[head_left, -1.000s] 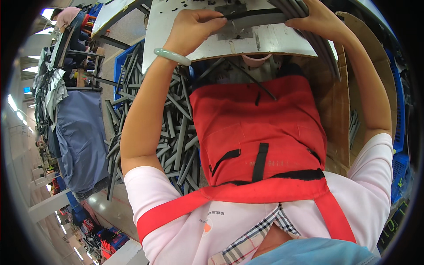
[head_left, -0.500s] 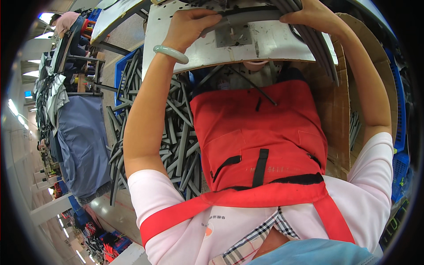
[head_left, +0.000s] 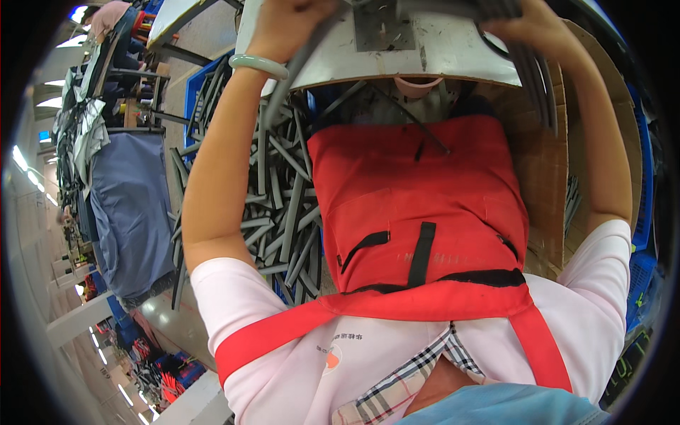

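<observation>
At the top edge, over a white worktable [head_left: 453,60], both my hands are smeared by motion. My left hand [head_left: 294,27], with a pale green bangle above its wrist, is closed on a dark grey strip [head_left: 306,60] that slants down past the table's left edge. My right hand [head_left: 528,30] is closed around a bundle of long grey strips [head_left: 531,88] hanging over the table's right front edge. Another blurred grey strip [head_left: 453,8] runs leftward from the right hand. A dark metal plate [head_left: 383,30] is set in the tabletop between my hands.
Left of my red apron [head_left: 425,191], many cut grey strips [head_left: 290,212] are heaped in and around a blue crate [head_left: 191,103]. A cardboard box [head_left: 542,184] stands at the right, with blue crates beyond. A grey-blue cloth cover [head_left: 131,212] and a person [head_left: 110,18] are farther left.
Earlier a grey strip stretched across the table between both hands. Now my hands are farther up in view, and the left has swung left with a strip slanting down. The bundle remains at my right hand.
</observation>
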`<state>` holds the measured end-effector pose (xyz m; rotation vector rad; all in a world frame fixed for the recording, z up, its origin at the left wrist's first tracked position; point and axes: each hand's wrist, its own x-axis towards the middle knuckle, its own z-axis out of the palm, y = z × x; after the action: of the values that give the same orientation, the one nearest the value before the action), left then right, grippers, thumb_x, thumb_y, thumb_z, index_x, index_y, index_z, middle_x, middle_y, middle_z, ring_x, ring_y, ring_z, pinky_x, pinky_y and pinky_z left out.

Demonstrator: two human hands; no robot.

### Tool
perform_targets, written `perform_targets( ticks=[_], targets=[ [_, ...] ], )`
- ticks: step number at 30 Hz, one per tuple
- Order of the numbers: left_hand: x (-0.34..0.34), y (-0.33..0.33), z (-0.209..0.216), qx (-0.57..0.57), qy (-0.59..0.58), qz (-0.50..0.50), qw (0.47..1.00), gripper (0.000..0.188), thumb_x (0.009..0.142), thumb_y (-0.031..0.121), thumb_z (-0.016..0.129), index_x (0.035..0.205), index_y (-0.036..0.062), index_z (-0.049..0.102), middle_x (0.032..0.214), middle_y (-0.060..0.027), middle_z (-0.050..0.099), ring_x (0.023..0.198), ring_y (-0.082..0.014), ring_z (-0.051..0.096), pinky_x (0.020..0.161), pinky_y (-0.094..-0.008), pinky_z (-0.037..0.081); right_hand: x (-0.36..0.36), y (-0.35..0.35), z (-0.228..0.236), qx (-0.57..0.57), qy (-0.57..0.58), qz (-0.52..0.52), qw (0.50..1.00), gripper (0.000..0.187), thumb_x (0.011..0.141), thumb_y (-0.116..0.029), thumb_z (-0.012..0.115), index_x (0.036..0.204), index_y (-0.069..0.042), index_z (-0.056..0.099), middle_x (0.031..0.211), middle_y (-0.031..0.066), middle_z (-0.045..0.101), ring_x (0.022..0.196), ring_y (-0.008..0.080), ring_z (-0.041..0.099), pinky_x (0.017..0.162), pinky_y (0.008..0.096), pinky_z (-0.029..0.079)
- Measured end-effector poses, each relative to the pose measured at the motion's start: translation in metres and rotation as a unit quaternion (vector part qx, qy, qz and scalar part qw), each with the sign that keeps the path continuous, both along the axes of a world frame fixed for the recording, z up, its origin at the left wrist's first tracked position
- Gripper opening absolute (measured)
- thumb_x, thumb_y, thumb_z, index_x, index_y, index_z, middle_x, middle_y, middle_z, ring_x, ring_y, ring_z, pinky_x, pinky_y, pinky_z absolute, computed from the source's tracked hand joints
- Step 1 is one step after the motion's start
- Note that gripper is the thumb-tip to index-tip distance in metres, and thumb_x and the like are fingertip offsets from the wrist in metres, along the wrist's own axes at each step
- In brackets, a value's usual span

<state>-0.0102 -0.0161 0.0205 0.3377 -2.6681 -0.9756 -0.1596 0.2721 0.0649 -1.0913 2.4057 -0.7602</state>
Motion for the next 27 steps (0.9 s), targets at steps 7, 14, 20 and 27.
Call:
perform_targets(
  ticks=[7, 14, 20, 27],
  targets=[
    [0.005, 0.088, 0.0, 0.048, 0.01, -0.187, 0.981, 0.022, 0.084, 0.015, 0.067, 0.09, -0.0057, 0.07, 0.076, -0.0228, 0.067, 0.063, -0.0252, 0.065, 0.059, -0.0379, 0.049, 0.144, -0.06, -0.103, -0.125, 0.406, 0.307, 0.852, 0.013, 0.081, -0.015, 0.06, 0.086, -0.003, 0.065, 0.11, 0.015, 0.064, 0.108, 0.0266, 0.06, 0.091, 0.0375, 0.049],
    [0.032, 0.016, -0.072, 0.062, -0.053, -0.27, 0.959, 0.032, 0.098, 0.023, 0.058, 0.111, -0.004, 0.068, 0.099, -0.0081, 0.071, 0.089, -0.014, 0.067, 0.085, -0.0269, 0.051, 0.073, -0.033, -0.058, -0.006, 0.125, 0.275, 0.953, 0.046, 0.068, -0.013, 0.071, 0.113, -0.003, 0.063, 0.089, 0.0217, 0.066, 0.087, 0.0405, 0.063, 0.077, 0.0442, 0.05],
    [0.064, 0.034, -0.063, 0.293, -0.219, -0.176, 0.914, 0.034, 0.097, 0.015, 0.058, 0.123, -0.0058, 0.061, 0.106, -0.0085, 0.07, 0.104, -0.0147, 0.064, 0.093, -0.0252, 0.047, 0.037, 0.008, -0.048, 0.032, 0.092, 0.037, 0.995, 0.077, 0.072, -0.027, 0.076, 0.138, 0.001, 0.05, 0.12, 0.02, 0.059, 0.11, 0.0256, 0.059, 0.097, 0.0338, 0.044],
    [0.073, 0.052, -0.107, 0.054, 0.025, -0.184, 0.981, 0.04, 0.087, 0.005, 0.063, 0.127, 0.0015, 0.059, 0.117, -0.019, 0.065, 0.109, -0.0335, 0.061, 0.093, -0.035, 0.048, 0.029, 0.009, -0.037, 0.02, 0.052, 0.06, 0.997, 0.069, 0.073, -0.03, 0.075, 0.13, 0.004, 0.054, 0.111, 0.0125, 0.062, 0.102, 0.0196, 0.059, 0.093, 0.0317, 0.046]
  ],
)
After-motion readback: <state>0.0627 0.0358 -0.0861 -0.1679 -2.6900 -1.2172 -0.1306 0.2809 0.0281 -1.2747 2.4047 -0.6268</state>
